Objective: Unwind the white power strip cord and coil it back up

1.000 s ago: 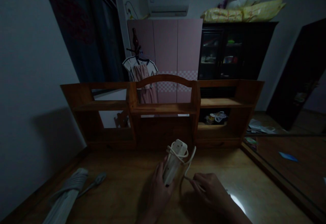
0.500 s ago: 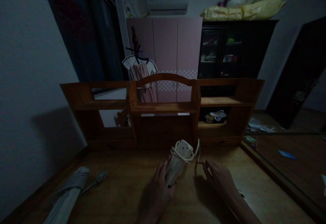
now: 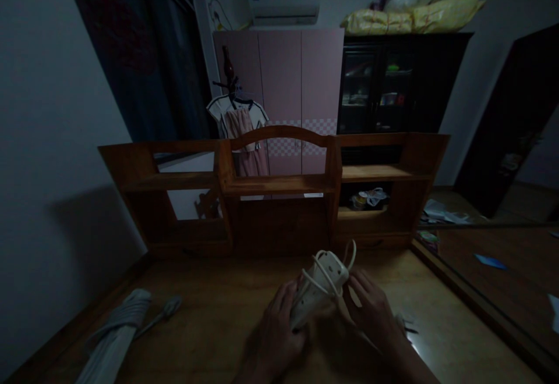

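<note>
Power strip (image 3: 311, 302) tilts over the worktop (image 3: 205, 326), gripped by left fingers (image 3: 285, 302). Right fingers (image 3: 360, 286) pinch its cord (image 3: 353, 249).

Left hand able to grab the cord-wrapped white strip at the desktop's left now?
Probably not: the left hand is holding the power strip. Otherwise the way looks free; only a plug lies on the desktop between hand and cord-wrapped white strip.

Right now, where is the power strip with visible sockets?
Low in the head view, just right of centre: the power strip is in the left hand, its far end beside the right hand.
</note>
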`<state>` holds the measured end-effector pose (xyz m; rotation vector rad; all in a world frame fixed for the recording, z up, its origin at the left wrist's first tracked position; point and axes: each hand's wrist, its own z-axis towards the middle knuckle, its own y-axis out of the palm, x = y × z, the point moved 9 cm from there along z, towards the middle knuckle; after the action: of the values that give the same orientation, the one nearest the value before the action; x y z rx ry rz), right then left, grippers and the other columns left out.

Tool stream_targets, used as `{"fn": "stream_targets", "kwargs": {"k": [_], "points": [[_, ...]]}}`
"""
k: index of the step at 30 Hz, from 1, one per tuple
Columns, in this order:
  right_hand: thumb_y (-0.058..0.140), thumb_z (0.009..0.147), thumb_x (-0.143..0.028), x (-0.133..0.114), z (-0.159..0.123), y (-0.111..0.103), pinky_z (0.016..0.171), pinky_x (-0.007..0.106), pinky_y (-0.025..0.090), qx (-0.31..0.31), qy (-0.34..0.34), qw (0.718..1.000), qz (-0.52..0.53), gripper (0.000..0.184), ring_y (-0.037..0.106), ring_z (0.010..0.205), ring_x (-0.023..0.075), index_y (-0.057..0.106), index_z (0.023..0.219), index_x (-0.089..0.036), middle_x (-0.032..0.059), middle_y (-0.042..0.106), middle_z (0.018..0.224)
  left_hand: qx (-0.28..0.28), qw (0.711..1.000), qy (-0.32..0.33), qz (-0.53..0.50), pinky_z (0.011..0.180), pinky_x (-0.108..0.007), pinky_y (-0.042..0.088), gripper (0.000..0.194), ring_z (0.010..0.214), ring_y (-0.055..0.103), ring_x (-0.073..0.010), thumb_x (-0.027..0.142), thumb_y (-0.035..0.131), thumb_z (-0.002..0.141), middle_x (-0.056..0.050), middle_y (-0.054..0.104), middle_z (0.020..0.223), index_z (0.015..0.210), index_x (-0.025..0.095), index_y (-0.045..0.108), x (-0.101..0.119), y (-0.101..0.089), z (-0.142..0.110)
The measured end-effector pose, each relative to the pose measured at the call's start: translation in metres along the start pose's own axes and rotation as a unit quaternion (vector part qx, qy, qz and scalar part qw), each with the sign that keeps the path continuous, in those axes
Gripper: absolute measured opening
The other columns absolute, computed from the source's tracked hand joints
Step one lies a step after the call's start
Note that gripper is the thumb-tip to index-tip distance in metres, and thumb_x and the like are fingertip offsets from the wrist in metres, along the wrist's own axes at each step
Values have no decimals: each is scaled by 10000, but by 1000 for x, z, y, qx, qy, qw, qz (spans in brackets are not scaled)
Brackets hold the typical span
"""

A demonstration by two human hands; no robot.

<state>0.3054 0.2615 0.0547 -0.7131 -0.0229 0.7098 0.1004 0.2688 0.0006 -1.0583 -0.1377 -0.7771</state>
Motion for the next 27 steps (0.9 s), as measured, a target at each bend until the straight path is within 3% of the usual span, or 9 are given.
{"fn": "stream_targets", "kwargs": {"k": [2,5,7,9,14,18,22,25,27], "points": [[477,882,-151,7,-2,1,749,343,495,-11,65,995,71,243,580,879,211,501,1116,-214,83,601,964,1,1000,9,2,1053,-439,393,745,1293,401,-293,149,530,671,-149,415,1406,1391,134,339,2,-3,-1],[461,870,-164,19,-4,2,726,305,524,-34,184,962,201,518,611,881,192,273,1350,-215,91,612,1025,-12,999,47,-12,1036,-431,408,737,1281,414,-301,174,544,693,-159,425,1393,1397,142,325,13,-10,0],[479,814,-138,18,-2,5,752,309,526,-71,204,944,248,687,620,893,196,172,1424,-211,94,622,1053,-35,994,95,-31,1043,-419,396,768,1281,411,-288,154,543,679,-141,418,1395,1408,176,301,26,-14,2],[514,762,-140,15,0,9,814,338,511,-109,187,941,260,749,620,928,218,218,1446,-210,114,613,1125,-62,987,139,-55,1044,-405,387,796,1262,423,-272,159,553,673,-123,424,1383,1418,204,276,38,-16,3],[493,786,-191,32,-4,19,850,367,502,-143,200,947,207,508,615,1004,266,543,1291,-214,131,572,1246,-104,971,198,-80,1021,-368,389,807,1199,464,-239,160,559,674,-90,468,1326,1417,252,260,58,-20,5],[461,846,-218,48,-8,0,813,344,512,-66,219,966,122,397,632,987,247,603,1216,-243,85,636,1162,-135,965,205,-88,1012,-359,393,874,1179,474,-244,164,584,618,-69,468,1329,1422,285,263,61,-18,3],[446,911,-336,65,-15,-23,717,279,519,10,245,967,71,359,672,865,209,583,1230,-241,71,670,1102,-128,972,186,-57,1030,-378,374,963,1189,462,-253,106,550,556,-54,448,1354,1444,301,233,54,-17,6],[467,908,-377,74,-18,-31,577,241,479,11,256,966,10,364,656,616,166,599,1218,-239,40,712,862,-102,984,139,-37,1051,-388,356,975,1200,454,-256,76,517,530,-50,453,1348,1441,301,254,44,-19,10],[453,914,-392,75,-18,-32,553,240,450,4,249,968,-26,359,636,572,160,630,1185,-237,40,710,812,-71,993,88,-32,1060,-378,351,949,1212,448,-248,70,513,549,-44,449,1353,1436,304,270,34,-23,14]]}}
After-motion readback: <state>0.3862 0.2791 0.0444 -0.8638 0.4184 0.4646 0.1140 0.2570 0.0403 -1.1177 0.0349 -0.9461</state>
